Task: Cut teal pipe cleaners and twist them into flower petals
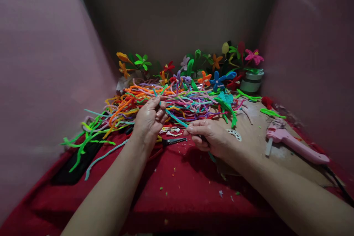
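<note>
A turquoise pipe cleaner (177, 119) stretches between my two hands above the table. My left hand (151, 116) pinches it near its upper end, fingers curled. Lower down, my right hand (206, 135) is closed on the same pipe cleaner, and a short tail of it shows below the palm. Behind both hands spreads a heap of pipe cleaners (190, 105) in many colours. Just under my left hand lies a pair of scissors (174, 141), its blades pointing right and its handles partly hidden by the wrist.
On the right, a pink glue gun (297, 143) rests on a cardboard sheet (250, 118). Finished pipe-cleaner flowers (217, 80) line the back beside a white pot (252, 81). A dark flat object (69, 171) lies at left on the red cloth (177, 199), which is dotted with scraps.
</note>
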